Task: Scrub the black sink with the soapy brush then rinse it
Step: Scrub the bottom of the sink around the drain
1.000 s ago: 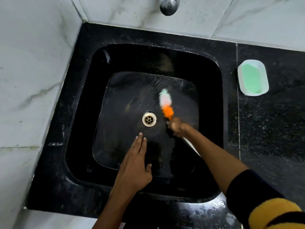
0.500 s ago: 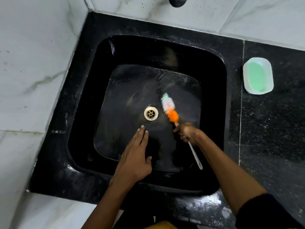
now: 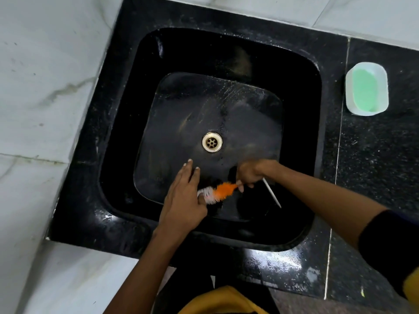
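The black square sink (image 3: 127, 123) fills the middle of the view, with a brass drain (image 3: 212, 142) in its wet floor. My right hand (image 3: 251, 172) grips the thin white handle of a brush (image 3: 217, 191) whose orange and white bristles lie on the sink floor near the front edge. The bristle tip points left and touches my left hand (image 3: 184, 200), which rests flat with straight fingers on the sink floor just below the drain.
A white dish of green soap (image 3: 366, 88) stands on the black granite counter (image 3: 376, 159) to the right of the sink. White marble walls close in the left and back sides. The wet front rim glistens.
The brush has swung from beside the drain, pointing away, down to the front of the sink, now pointing left against my left hand. The camera has tilted down and the tap has left the view.
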Tool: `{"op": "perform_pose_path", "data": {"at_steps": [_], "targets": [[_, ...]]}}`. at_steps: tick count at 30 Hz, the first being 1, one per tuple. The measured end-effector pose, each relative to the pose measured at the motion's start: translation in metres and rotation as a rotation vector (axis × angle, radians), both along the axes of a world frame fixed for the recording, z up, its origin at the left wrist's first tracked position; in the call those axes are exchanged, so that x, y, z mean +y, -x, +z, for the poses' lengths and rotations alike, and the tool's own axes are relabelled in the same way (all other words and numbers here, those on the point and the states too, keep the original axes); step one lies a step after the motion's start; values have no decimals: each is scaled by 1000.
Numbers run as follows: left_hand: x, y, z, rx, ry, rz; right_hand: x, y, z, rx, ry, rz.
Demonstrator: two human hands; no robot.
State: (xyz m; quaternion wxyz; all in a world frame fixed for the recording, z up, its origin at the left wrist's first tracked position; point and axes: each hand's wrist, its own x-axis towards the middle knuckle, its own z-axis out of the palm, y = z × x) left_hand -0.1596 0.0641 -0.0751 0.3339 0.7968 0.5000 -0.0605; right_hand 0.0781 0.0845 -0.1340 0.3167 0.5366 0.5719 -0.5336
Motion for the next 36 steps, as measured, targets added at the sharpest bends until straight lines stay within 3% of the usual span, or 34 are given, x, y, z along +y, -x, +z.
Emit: {"op": "perform_pose_path", "data": {"at_steps": [3, 6, 8, 11, 13, 18, 24, 29, 31, 34, 36], "targets": [[0, 1, 2, 22, 16, 20, 14, 8, 4, -134, -258, 82], [-1, 2, 4, 41, -1, 39, 42, 7, 19, -304, -555, -125], [-3, 4, 6, 65, 2, 46, 53, 12, 23, -329, -528, -1], [-4, 6, 7, 81, 16, 49, 36, 31, 9, -287, -330, 343], [-4, 4, 9, 91, 19, 44, 28, 23, 3, -302, -332, 508], [-4, 0, 11, 105, 33, 32, 82, -30, 36, -511, -466, 385], [-5, -1, 16, 164, 24, 150, 42, 36, 24, -212, -566, 289], [-6, 0, 20, 189, 42, 330, 58, 24, 4, -427, -805, -97], [-4, -3, 22, 206, 80, 334, 46, 29, -3, -358, -823, -19], [-3, -6, 24, 220, 109, 335, 8, 60, -5, -132, -650, 303], [-2, -5, 25, 221, 122, 342, 10, 59, -4, -138, -676, 317]]}}
